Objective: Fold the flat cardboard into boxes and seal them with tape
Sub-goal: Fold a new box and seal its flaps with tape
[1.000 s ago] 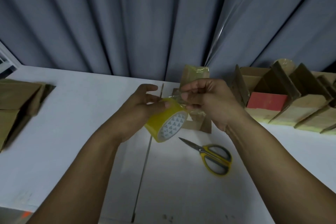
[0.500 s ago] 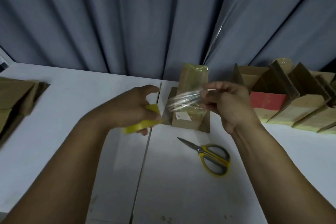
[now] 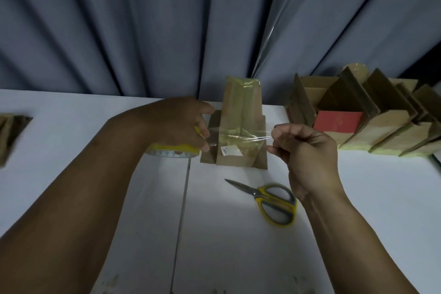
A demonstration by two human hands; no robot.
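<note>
My left hand [image 3: 183, 124] grips a yellow roll of clear tape [image 3: 173, 151], held just above the white table. My right hand [image 3: 303, 148] pinches the free end of the tape. A clear strip of tape [image 3: 241, 135] stretches between the two hands. Behind the strip stands a small brown cardboard box [image 3: 241, 112] with tape over its top and flaps spread at its base. Yellow-handled scissors [image 3: 272, 199] lie on the table below my right hand.
A row of folded cardboard boxes [image 3: 381, 124], one with a red side [image 3: 337, 122], lines the back right. Flat cardboard [image 3: 12, 131] lies at the left edge. A grey curtain hangs behind the white table [image 3: 71, 138], which has a seam down its middle.
My hands have moved apart: the left carried the roll leftward and down, the right pulled the tape end rightward, so a longer strip now spans in front of the box.
</note>
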